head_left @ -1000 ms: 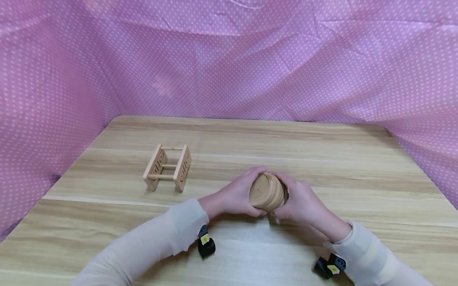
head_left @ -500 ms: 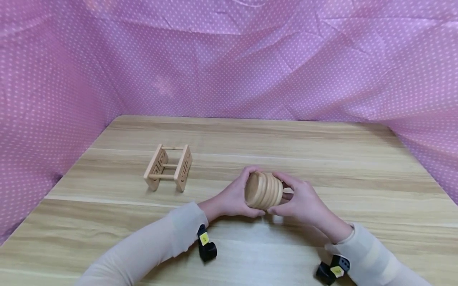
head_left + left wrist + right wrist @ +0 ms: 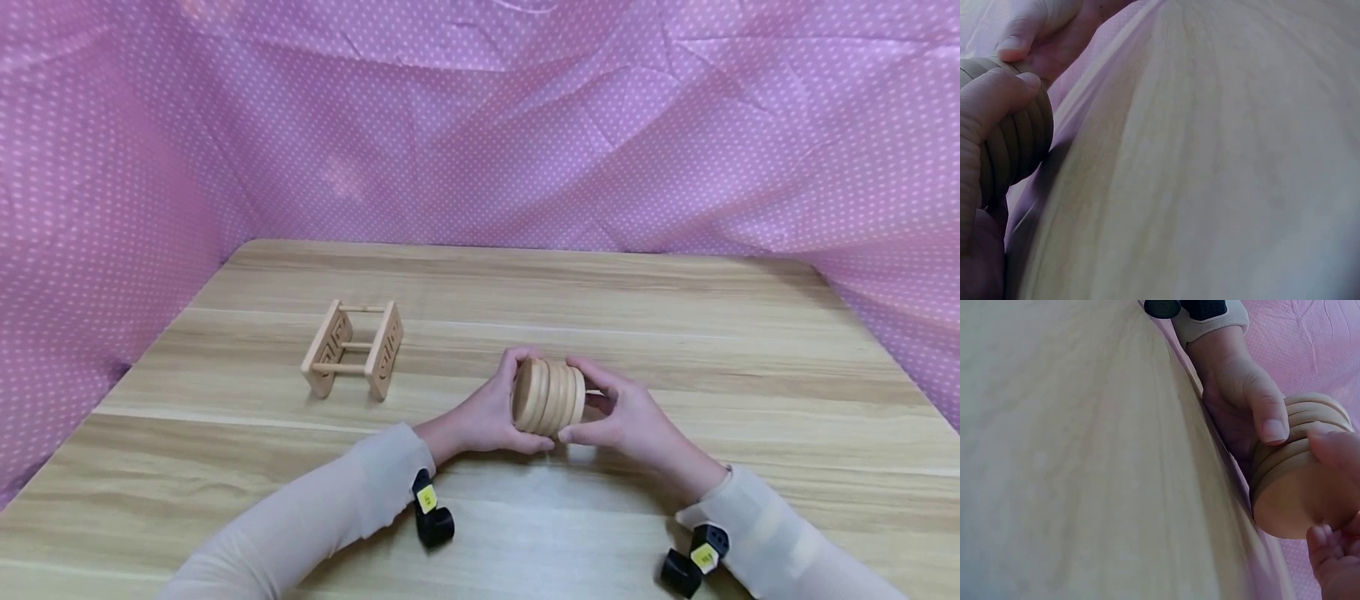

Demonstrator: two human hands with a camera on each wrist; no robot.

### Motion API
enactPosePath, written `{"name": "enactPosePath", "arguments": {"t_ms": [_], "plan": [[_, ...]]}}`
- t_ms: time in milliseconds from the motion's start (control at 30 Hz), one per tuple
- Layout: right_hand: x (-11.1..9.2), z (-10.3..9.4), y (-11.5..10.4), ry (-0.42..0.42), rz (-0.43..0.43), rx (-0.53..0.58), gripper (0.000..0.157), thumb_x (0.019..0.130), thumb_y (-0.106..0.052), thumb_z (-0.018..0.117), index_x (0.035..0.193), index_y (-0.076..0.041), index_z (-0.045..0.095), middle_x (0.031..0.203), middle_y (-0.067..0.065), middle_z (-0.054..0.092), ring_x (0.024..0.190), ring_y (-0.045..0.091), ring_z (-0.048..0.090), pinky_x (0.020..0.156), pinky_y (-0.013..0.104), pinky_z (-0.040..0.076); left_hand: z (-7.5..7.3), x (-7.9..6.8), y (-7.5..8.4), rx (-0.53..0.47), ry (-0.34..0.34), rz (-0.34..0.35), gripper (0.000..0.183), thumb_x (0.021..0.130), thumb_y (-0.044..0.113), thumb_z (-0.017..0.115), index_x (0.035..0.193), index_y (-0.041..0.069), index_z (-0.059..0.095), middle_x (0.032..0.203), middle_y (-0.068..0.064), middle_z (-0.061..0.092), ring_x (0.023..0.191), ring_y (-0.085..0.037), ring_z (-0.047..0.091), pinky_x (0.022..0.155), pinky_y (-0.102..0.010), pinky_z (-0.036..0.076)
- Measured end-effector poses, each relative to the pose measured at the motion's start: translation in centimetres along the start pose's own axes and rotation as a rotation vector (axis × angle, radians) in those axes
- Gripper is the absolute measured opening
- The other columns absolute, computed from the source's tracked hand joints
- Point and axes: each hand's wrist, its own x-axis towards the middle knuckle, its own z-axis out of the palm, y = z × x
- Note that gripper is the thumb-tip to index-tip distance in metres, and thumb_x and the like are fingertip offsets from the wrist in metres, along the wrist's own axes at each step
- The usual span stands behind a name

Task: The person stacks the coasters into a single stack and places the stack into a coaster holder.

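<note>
Between both hands, right of the table's middle, is a stack of round wooden coasters (image 3: pixel 551 396), turned on edge so their flat faces point sideways. My left hand (image 3: pixel 486 418) grips the stack from the left, thumb along the near side. From the right, my right hand (image 3: pixel 637 423) holds the other end with its thumb and fingers. In the right wrist view, the smooth flat face of the end coaster (image 3: pixel 1297 500) shows, with curled fingertips against it. The left wrist view shows the coasters' edges (image 3: pixel 1019 150) pressed together under the left thumb.
A small wooden rack (image 3: pixel 385 354), with two carved side panels joined by dowels, stands to the left on the wood-grain table (image 3: pixel 675 333). Pink dotted cloth (image 3: pixel 480 150) hangs behind and at both sides. Each sleeve carries a black wrist camera (image 3: pixel 435 525).
The coaster stack has turned from facing the head camera to lying edge-on and shifted slightly left. My right hand's fingers have moved round to its right end. The rack has stayed put.
</note>
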Motion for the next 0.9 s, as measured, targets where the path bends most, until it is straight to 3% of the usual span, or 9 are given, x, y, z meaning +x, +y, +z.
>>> {"name": "enactPosePath", "arguments": {"t_ms": [233, 467, 700, 900], "plan": [[0.2, 0.4, 0.9, -0.046, -0.030, 0.059, 0.099, 0.063, -0.009, 0.084, 0.143, -0.002, 0.027, 0.138, 0.017, 0.042, 0.117, 0.028, 0.048, 0.093, 0.015, 0.039, 0.1, 0.0, -0.1, 0.034, 0.012, -0.050, 0.097, 0.059, 0.012, 0.085, 0.132, 0.013, 0.021, 0.125, -0.006, 0.044, 0.113, -0.017, 0.047, 0.101, -0.036, 0.035], [0.6, 1.3, 1.5, 0.000, -0.010, 0.023, 0.101, 0.056, -0.015, 0.088, 0.138, -0.016, 0.029, 0.126, 0.006, 0.049, 0.110, 0.019, 0.049, 0.095, 0.022, 0.037, 0.2, 0.2, -0.3, 0.066, 0.011, -0.023, 0.094, 0.058, 0.009, 0.083, 0.131, 0.011, 0.023, 0.124, -0.009, 0.044, 0.111, -0.019, 0.047, 0.099, -0.036, 0.038], [0.9, 1.4, 1.0, 0.000, 0.014, 0.040, 0.094, 0.055, -0.011, 0.088, 0.132, -0.015, 0.035, 0.122, 0.007, 0.050, 0.105, 0.021, 0.052, 0.091, 0.030, 0.042, 0.2, -0.1, 0.0, -0.017, 0.040, -0.056, 0.093, 0.058, 0.005, 0.082, 0.132, 0.013, 0.025, 0.125, -0.007, 0.044, 0.112, -0.019, 0.047, 0.100, -0.037, 0.036], [0.9, 1.3, 0.2, -0.031, 0.037, 0.131, 0.096, 0.056, -0.006, 0.086, 0.135, -0.012, 0.031, 0.124, 0.010, 0.049, 0.108, 0.022, 0.051, 0.093, 0.032, 0.042, -0.1, -0.5, 0.8, -0.081, 0.051, -0.063, 0.094, 0.059, 0.003, 0.082, 0.132, 0.014, 0.025, 0.126, -0.008, 0.042, 0.113, -0.021, 0.046, 0.101, -0.041, 0.034]]}}
